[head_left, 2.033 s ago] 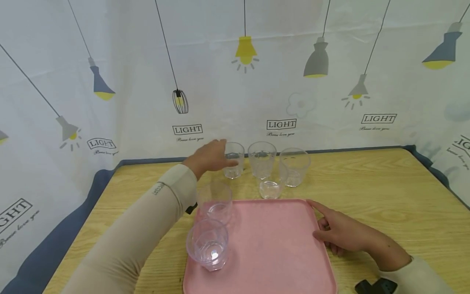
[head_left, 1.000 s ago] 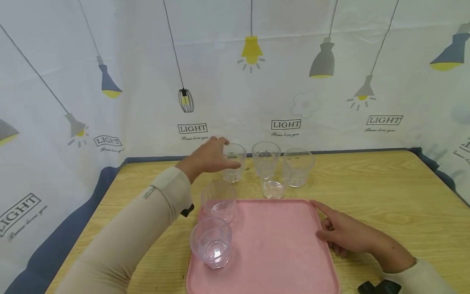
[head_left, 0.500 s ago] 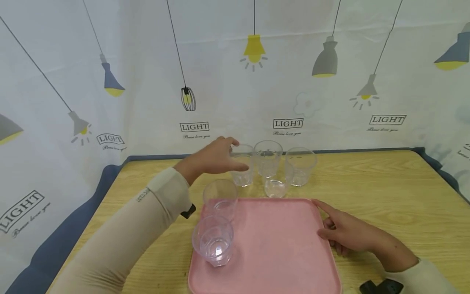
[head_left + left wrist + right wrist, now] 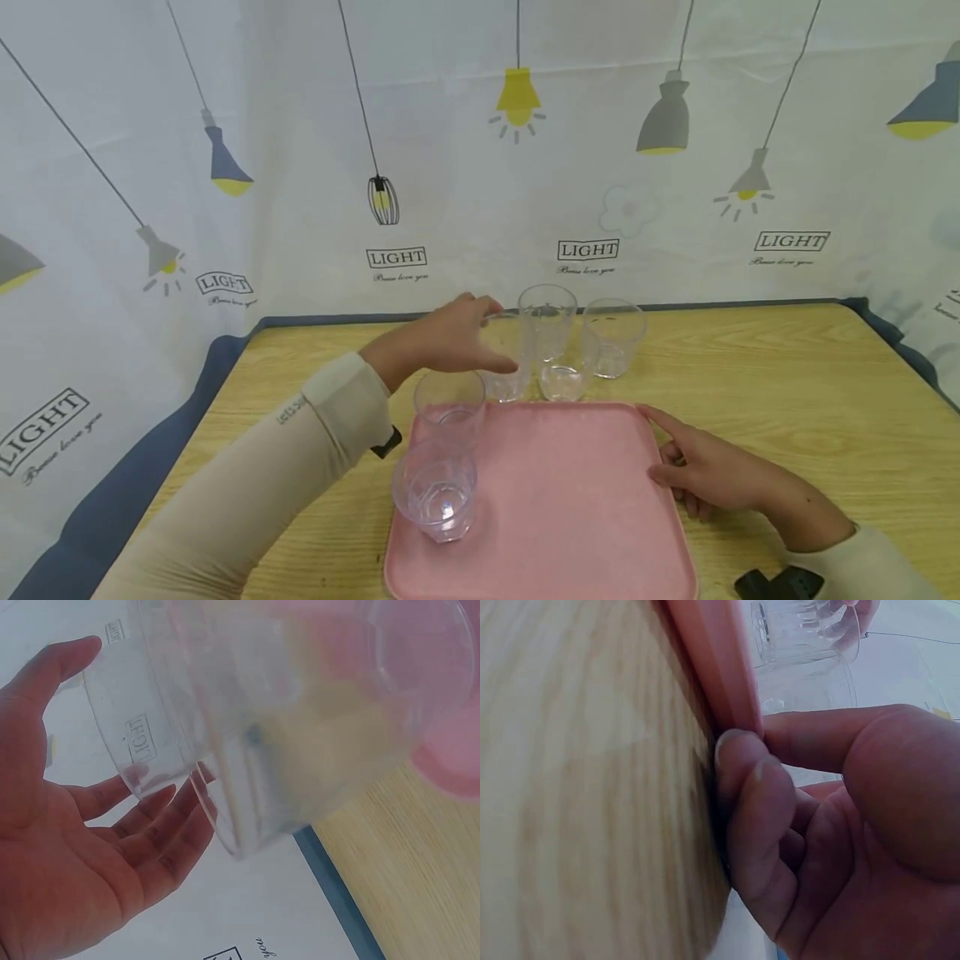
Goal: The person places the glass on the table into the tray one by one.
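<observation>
My left hand (image 4: 442, 340) grips a clear plastic cup (image 4: 507, 382) at the back edge of a pink tray (image 4: 570, 500). In the left wrist view, the thumb and fingers of the left hand (image 4: 82, 855) lie on either side of the cup (image 4: 120, 697). Two more clear cups, one front (image 4: 438, 508) and one behind it (image 4: 450, 412), stand on the tray's left side. At the tray's right edge, my right hand (image 4: 720, 475) holds the rim. The right wrist view shows the right hand (image 4: 832, 840) pinching the tray's edge (image 4: 727, 667) between thumb and curled fingers.
Behind the tray, two tall clear cups, left (image 4: 547, 321) and right (image 4: 615, 342), stand on the wooden table (image 4: 787, 375). A further clear cup (image 4: 562, 383) is close in front of them. A white curtain (image 4: 465, 167) printed with lamps hangs behind the table.
The left hand has brought the back-left cup forward and right, from the table's back towards the tray's rear edge. The right hand keeps its hold on the tray.
</observation>
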`<state>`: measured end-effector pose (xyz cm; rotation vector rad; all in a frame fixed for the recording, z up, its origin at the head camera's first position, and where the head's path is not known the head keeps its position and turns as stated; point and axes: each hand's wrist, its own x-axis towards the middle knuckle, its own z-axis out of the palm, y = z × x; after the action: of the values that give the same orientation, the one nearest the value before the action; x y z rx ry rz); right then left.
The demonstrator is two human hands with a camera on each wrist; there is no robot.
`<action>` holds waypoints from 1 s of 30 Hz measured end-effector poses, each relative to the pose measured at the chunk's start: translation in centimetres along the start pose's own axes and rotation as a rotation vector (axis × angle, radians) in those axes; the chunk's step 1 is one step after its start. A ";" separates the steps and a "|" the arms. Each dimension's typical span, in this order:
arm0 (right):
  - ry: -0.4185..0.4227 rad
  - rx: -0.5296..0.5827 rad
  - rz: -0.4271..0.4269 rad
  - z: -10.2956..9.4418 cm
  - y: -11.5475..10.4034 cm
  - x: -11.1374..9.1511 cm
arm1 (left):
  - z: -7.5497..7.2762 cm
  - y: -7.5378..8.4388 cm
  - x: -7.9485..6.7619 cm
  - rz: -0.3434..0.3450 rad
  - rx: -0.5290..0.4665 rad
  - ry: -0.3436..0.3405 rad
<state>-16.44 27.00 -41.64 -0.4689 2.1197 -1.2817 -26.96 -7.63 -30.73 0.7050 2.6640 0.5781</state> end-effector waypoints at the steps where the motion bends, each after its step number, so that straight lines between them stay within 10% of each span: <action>1: 0.000 -0.001 0.001 0.0 0.0 0.0 | 0.1 0.0 0.0 0.002 0.001 -0.004; 30: 0.011 0.006 0.035 0.0 -0.1 0.0 | 1.3 0.9 -1.0 0.064 -0.029 -0.091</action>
<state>-16.45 26.91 -41.52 -0.4213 2.1234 -1.2737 -25.28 -7.05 -31.28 0.7909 2.5524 0.5860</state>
